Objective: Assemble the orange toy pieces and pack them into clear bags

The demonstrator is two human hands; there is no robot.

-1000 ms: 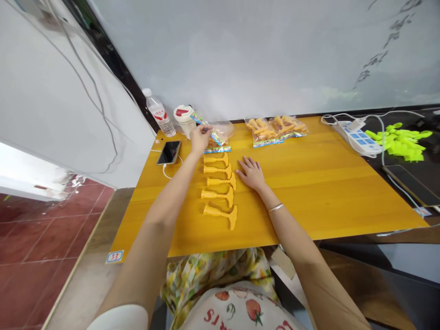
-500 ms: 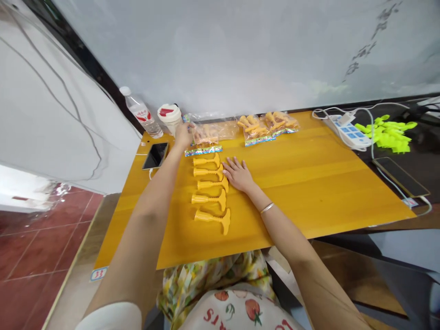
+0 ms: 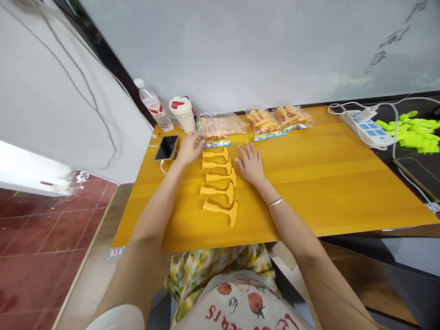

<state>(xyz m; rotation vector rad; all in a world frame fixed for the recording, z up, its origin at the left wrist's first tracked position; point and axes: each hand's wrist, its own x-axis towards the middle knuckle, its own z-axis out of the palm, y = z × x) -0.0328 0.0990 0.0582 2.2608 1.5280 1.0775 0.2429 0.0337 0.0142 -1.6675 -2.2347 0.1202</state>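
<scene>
Several yellow plastic T-handled pieces (image 3: pixel 219 190) lie in a column on the table (image 3: pixel 292 183), their crossbars pointing right. Just left of the column's far end is my left hand (image 3: pixel 190 149), fingers loosely curled and apart, beside the lower left corner of a clear plastic bag (image 3: pixel 227 124). This bag lies flat, with a colourful printed strip along its near edge. I cannot tell whether the fingertips touch it. My right hand (image 3: pixel 251 164) rests palm down with spread fingers, right of the column, holding nothing.
Filled bags of yellow pieces (image 3: pixel 264 123) lie at the back. A water bottle (image 3: pixel 154 107), lidded cup (image 3: pixel 183 113) and phone (image 3: pixel 167 147) stand or lie back left. At right are a power strip (image 3: pixel 371 128), bright green pieces (image 3: pixel 414 132) and another phone (image 3: pixel 417 176).
My left hand has come off the bag's left side, down toward me. My right hand has shifted slightly away from the yellow pieces. The whole view has moved a little.
</scene>
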